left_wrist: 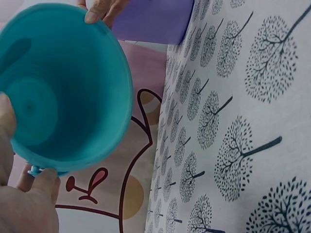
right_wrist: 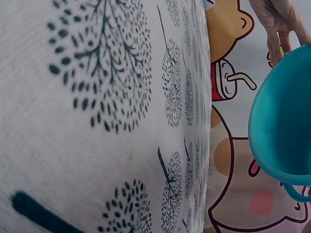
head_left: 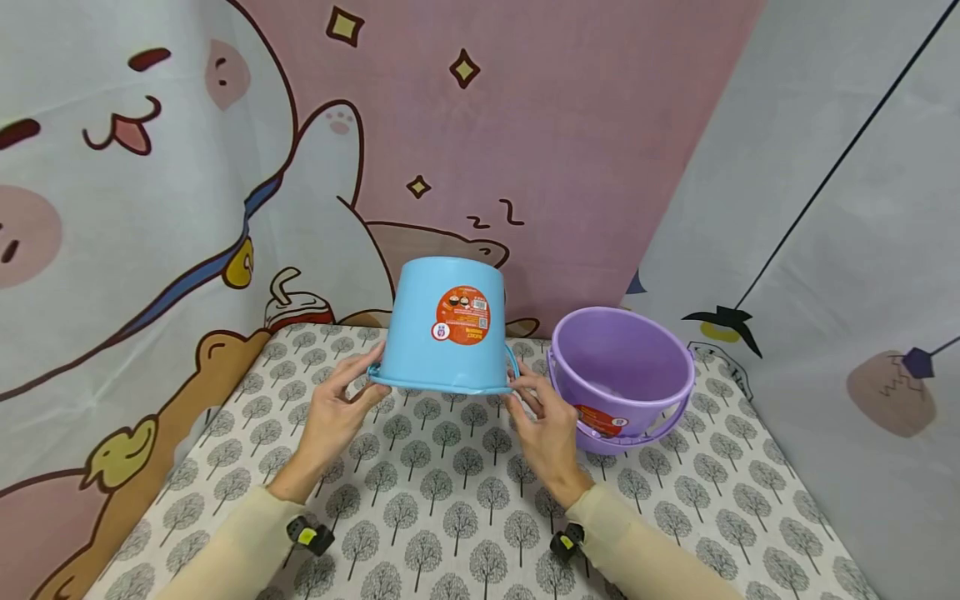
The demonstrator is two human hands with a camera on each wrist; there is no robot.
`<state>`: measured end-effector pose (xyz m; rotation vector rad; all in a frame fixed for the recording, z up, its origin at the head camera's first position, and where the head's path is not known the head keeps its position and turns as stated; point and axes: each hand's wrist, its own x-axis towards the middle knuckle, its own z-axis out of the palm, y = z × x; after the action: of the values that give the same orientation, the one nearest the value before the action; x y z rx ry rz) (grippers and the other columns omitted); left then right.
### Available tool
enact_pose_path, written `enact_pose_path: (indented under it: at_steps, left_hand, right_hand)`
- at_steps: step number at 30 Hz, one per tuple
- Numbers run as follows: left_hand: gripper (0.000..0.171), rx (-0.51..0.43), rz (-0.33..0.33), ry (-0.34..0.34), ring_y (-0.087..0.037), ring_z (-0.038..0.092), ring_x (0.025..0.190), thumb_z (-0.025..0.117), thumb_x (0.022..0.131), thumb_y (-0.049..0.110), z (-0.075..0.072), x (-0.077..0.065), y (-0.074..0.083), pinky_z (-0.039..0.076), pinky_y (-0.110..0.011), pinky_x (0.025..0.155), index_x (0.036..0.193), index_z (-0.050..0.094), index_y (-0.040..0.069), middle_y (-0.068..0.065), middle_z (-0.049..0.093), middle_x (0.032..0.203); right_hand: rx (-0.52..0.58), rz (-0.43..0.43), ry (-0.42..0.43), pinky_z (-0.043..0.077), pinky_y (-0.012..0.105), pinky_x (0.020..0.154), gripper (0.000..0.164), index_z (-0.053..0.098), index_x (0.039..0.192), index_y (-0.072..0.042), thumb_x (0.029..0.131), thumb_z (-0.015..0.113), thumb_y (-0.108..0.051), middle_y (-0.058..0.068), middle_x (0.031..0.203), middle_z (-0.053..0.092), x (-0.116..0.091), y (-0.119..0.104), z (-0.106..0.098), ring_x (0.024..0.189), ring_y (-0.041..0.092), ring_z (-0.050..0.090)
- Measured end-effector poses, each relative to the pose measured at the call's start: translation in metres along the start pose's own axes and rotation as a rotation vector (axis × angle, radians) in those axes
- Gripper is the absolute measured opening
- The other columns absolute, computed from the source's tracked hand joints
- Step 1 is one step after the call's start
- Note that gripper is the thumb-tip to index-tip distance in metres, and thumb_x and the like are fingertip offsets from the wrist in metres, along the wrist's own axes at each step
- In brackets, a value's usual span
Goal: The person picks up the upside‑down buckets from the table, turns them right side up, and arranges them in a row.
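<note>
Upside down above the table, a light blue bucket (head_left: 416,321) with an orange round sticker is held between both hands. My left hand (head_left: 337,412) grips its rim at the left, by the handle joint. On the right side, my right hand (head_left: 547,425) pinches the rim near the handle. The left wrist view looks into the hollow inside of the blue bucket (left_wrist: 77,97), with fingers on opposite sides of its rim. In the right wrist view only part of the bucket (right_wrist: 282,121) shows, with the left hand (right_wrist: 279,22) at its far rim.
A purple bucket (head_left: 622,358) stands upright to the right, its handle hanging at the front, close to the right hand. The table wears a cloth (head_left: 420,500) printed with trees. Behind it hangs a cartoon-printed curtain (head_left: 562,167).
</note>
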<state>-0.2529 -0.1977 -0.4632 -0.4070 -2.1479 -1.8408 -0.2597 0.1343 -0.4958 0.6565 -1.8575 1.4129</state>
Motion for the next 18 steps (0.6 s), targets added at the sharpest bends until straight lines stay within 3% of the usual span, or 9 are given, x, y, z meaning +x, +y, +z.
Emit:
enact_pose_path:
  at_steps: [4,9,11,18]
  left_hand:
    - [0.059,0.016,0.021,0.060,0.001,0.067,0.136,0.080,0.105,-0.004,0.0020,0.0014,0.0010,0.064,-0.020,0.109,0.161,0.067,0.008,-0.019,0.065,0.158]
    - [0.050,0.051,0.069,0.136,-0.001,0.068,0.134,0.083,0.102,-0.005,0.0036,0.0025,0.0031,0.065,-0.018,0.105,0.151,0.075,0.006,-0.018,0.073,0.152]
    - [0.049,0.063,0.092,0.161,0.000,0.068,0.136,0.085,0.100,-0.007,0.0040,0.0029,0.0036,0.062,-0.020,0.112,0.148,0.077,0.005,-0.017,0.075,0.150]
    - [0.048,0.036,0.124,0.191,0.000,0.073,0.132,0.086,0.098,-0.009,0.0055,0.0016,0.0056,0.062,-0.024,0.118,0.143,0.079,0.003,-0.008,0.080,0.145]
  right_hand:
    - [0.034,0.006,-0.002,0.067,0.034,0.110,0.025,0.074,0.116,0.009,0.096,0.079,0.024,0.036,0.144,0.077,0.0011,-0.0004,-0.0006,0.136,0.055,0.076]
    - [0.044,-0.007,0.005,0.066,0.033,0.112,0.028,0.074,0.118,0.010,0.095,0.079,0.025,0.038,0.138,0.078,0.0026,-0.0018,-0.0015,0.137,0.056,0.075]
    - [0.036,-0.014,0.005,0.066,0.032,0.112,0.028,0.074,0.118,0.010,0.094,0.079,0.025,0.038,0.138,0.078,0.0031,-0.0025,-0.0018,0.137,0.056,0.075]
    - [-0.039,-0.031,0.017,0.067,0.031,0.108,0.028,0.076,0.119,0.007,0.095,0.085,0.018,0.035,0.132,0.081,0.0047,-0.0060,-0.0034,0.131,0.052,0.079]
